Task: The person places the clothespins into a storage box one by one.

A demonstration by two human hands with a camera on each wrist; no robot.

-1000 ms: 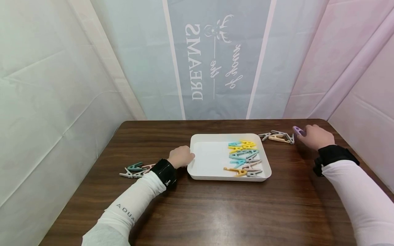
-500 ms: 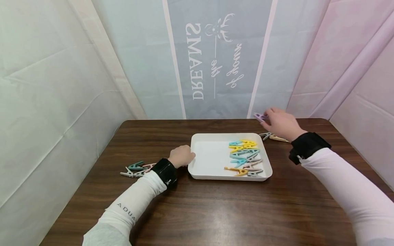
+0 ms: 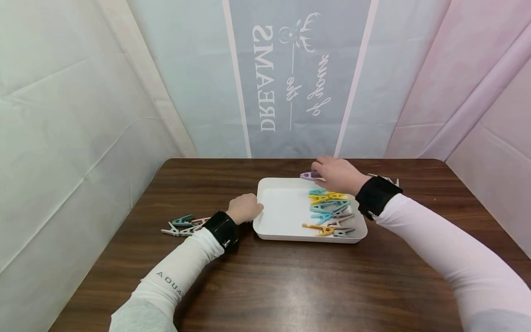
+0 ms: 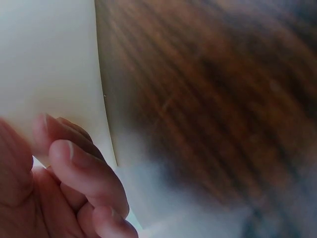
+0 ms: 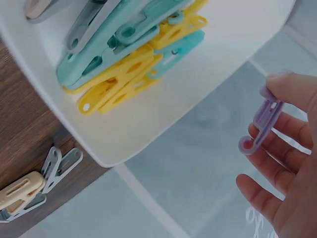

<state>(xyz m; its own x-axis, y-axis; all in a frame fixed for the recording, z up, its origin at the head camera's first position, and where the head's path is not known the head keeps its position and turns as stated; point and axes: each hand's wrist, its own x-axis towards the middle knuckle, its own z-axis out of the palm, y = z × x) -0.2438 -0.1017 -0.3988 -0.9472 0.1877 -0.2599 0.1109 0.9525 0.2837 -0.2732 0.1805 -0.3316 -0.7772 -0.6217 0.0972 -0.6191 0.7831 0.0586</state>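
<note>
A purple clothespin point(image 5: 265, 119) is pinched between the thumb and fingers of my right hand point(image 3: 338, 175), above the far rim of the white tray point(image 3: 275, 237). My left hand point(image 3: 244, 208) grips the tray's left wall; in the left wrist view its fingers point(image 4: 86, 171) curl at the tray edge. Several clothespins lie in the tray's right part: yellow ones point(image 5: 119, 79), teal ones point(image 5: 91, 59), an orange one point(image 3: 325, 229) and grey ones point(image 3: 343, 233). The tray's left part shows bare white bottom.
Left of the tray, a small group of clothespins point(image 3: 184, 226) in green, pink and grey lies on the brown wooden table point(image 3: 290, 286). Beyond the tray's far right corner lie grey and cream clothespins point(image 5: 22, 191), mostly hidden by the right wrist in the head view. Fabric hangs behind the table.
My right hand has carried the purple clothespin leftward from the table's far right, over the loose clothespins, to the tray's far rim. The left hand has stayed on the tray.
</note>
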